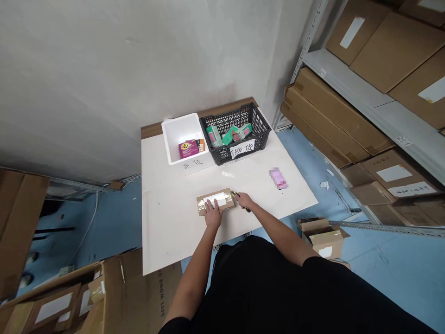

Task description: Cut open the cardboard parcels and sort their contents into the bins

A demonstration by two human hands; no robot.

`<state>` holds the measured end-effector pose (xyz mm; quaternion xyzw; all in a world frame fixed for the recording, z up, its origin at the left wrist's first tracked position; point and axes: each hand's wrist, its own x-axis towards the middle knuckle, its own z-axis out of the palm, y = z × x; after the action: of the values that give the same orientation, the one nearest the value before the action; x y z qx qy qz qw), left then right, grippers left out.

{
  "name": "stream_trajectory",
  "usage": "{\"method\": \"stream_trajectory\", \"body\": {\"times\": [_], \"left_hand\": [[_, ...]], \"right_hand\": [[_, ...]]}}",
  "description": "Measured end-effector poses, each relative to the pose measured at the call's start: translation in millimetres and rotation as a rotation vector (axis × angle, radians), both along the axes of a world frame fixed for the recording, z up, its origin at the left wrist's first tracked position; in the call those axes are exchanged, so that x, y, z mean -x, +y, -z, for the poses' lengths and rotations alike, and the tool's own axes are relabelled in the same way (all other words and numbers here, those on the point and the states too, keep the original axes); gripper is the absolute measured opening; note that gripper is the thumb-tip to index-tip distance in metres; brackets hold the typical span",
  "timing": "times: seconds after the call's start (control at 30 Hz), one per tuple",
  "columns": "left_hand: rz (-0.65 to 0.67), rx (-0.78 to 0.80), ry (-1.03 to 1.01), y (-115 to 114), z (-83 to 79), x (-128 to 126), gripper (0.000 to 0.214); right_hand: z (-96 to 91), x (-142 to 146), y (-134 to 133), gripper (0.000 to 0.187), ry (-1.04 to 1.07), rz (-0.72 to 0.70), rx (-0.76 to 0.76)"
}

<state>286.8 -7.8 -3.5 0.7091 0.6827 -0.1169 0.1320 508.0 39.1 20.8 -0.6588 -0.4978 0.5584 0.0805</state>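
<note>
A small taped cardboard parcel [216, 200] with a white label lies on the white table [174, 232]. My left hand [212, 215] rests flat on its near edge, fingers spread. My right hand [244, 201] is closed around a black and yellow utility knife [238, 196], its tip at the parcel's right end.
At the back of the table stand a white foam box [174, 139] holding a purple packet and a black plastic basket [259, 134] with several green boxes. A pink object [278, 178] lies to the right. Cardboard boxes fill the shelves [365, 99] on the right and the floor around.
</note>
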Motion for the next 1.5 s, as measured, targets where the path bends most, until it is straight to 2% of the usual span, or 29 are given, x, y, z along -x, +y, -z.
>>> {"method": "stream_trajectory", "body": {"times": [0.13, 0.23, 0.33, 0.47, 0.7, 1.03, 1.5], "left_hand": [[-0.007, -0.005, -0.015, 0.8, 1.0, 0.1, 0.078], [-0.009, -0.003, -0.025, 0.8, 2.0, 1.1, 0.079], [-0.007, -0.004, -0.041, 0.4, 1.9, 1.9, 0.079], [-0.010, -0.008, -0.033, 0.7, 0.9, 1.8, 0.083], [-0.014, -0.006, -0.062, 1.2, 1.7, 3.7, 0.090], [-0.026, 0.025, -0.058, 2.0, -2.0, 1.5, 0.083], [-0.013, 0.002, -0.045, 2.1, 8.2, 4.1, 0.080]], "right_hand": [[3.1, 12.1, -20.5, 0.032, 0.088, -0.031, 0.037], [5.9, 14.8, -33.9, 0.037, 0.074, 0.110, 0.021], [7.6, 4.5, -34.3, 0.041, 0.045, 0.233, 0.011], [7.5, -6.1, -16.5, 0.040, 0.018, 0.160, 0.007], [8.4, 4.8, 4.1, 0.041, 0.020, 0.091, -0.003], [3.4, 3.9, 3.0, 0.040, -0.016, 0.074, 0.028], [-5.6, 0.8, -13.9, 0.038, 0.032, 0.073, 0.066]]}}
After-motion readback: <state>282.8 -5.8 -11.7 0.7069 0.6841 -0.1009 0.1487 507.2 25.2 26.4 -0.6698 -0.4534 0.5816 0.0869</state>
